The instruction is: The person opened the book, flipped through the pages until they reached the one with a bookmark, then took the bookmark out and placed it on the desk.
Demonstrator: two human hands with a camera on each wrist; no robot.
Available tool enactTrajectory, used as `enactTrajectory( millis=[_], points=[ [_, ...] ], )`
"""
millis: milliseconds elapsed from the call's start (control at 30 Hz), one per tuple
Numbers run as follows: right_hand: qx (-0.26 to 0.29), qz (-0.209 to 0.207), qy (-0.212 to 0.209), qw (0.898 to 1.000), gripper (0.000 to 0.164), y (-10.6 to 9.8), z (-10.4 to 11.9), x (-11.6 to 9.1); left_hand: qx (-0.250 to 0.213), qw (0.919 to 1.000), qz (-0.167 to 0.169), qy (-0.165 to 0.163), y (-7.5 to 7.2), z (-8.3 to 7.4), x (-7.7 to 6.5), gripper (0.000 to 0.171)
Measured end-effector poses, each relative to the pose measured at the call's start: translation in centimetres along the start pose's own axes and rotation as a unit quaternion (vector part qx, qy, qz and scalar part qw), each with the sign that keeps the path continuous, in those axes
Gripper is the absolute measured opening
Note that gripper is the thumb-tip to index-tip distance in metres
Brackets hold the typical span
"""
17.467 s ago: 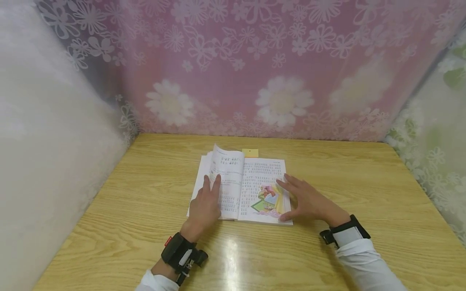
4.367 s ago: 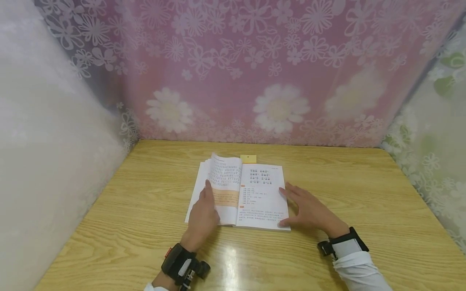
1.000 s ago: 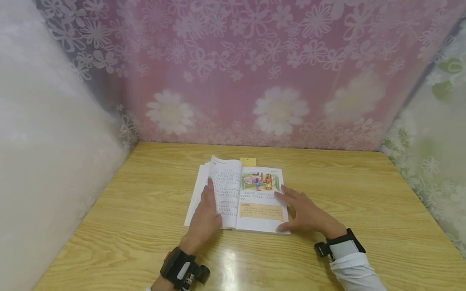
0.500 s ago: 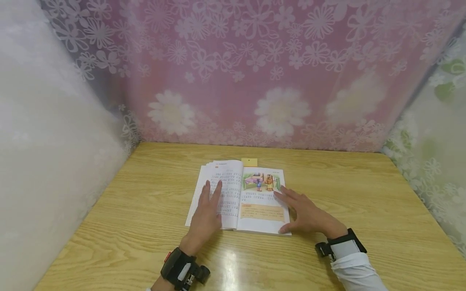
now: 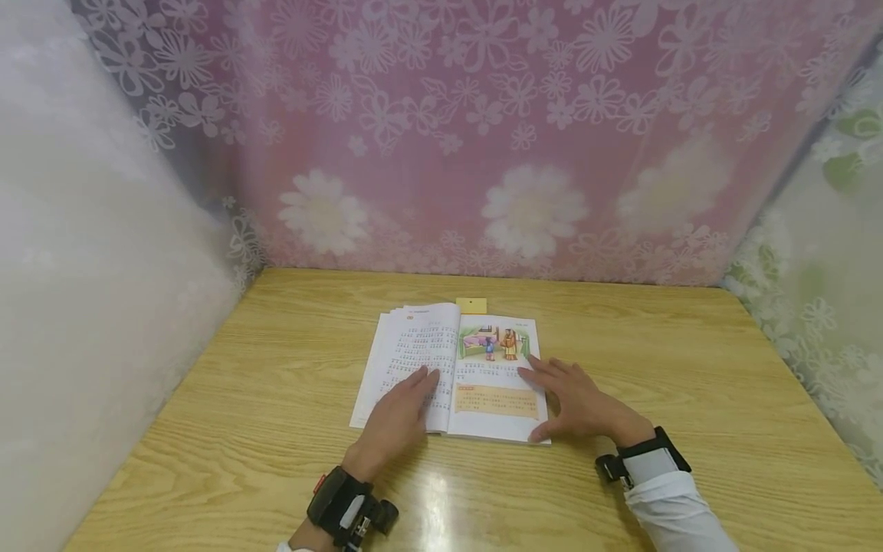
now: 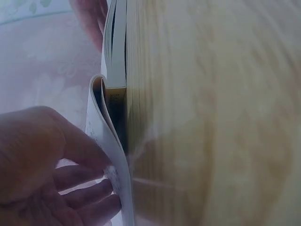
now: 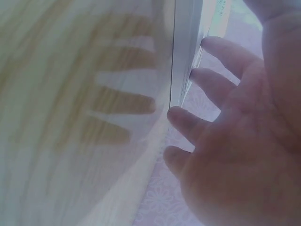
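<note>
An open book lies on the table, with printed text on its left page and a coloured picture above an orange text box on its right page. My left hand rests on the lower left page near the spine, fingers extended. In the left wrist view, its fingertips touch the page, which curves up toward the fold. My right hand is at the book's right edge, thumb near the lower corner and fingers spread over the margin. The right wrist view shows those fingertips against the edge of the page block.
A yellow tab sticks out beyond the book's top edge. The wooden table reaches back to a pink floral curtain. Pale curtains hang at the sides. Each wrist wears a black strap with a small camera.
Over the longer span, pages have been turned to a different picture spread. In the last second the lifted left leaf has flattened, and my left hand has slid right toward the spine. The right hand stays.
</note>
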State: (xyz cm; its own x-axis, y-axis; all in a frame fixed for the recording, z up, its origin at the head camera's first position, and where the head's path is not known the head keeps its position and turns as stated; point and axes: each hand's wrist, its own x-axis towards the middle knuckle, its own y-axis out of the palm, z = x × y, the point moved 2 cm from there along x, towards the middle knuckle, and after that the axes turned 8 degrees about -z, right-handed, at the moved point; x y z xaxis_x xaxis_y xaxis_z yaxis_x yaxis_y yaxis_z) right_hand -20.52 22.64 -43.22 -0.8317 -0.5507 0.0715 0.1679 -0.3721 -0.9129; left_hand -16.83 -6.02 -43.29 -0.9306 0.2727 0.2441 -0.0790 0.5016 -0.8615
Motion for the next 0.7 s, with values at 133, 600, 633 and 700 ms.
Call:
enactTrajectory(
  millis=[133,600,633,700],
  points=[
    [-0.012,-0.013,0.005,1.0,0.096,0.0,0.1,0.1,0.005,0.9997,0.021,-0.008,0.1,-0.4,0.3,0.05],
    [-0.047,-0.097,0.027,0.994,0.085,-0.4,0.9,0.7,0.081,0.9951,0.052,-0.02,1.1,-2.5,0.9,0.109],
    [-0.048,-0.104,0.024,0.993,0.085,-0.5,1.0,0.8,0.086,0.9948,0.05,-0.022,1.2,-2.7,0.9,0.105],
    [-0.054,-0.117,0.014,0.991,0.085,-0.7,1.2,0.9,0.097,0.9939,0.046,-0.025,1.2,-2.9,1.0,0.098]
  ],
)
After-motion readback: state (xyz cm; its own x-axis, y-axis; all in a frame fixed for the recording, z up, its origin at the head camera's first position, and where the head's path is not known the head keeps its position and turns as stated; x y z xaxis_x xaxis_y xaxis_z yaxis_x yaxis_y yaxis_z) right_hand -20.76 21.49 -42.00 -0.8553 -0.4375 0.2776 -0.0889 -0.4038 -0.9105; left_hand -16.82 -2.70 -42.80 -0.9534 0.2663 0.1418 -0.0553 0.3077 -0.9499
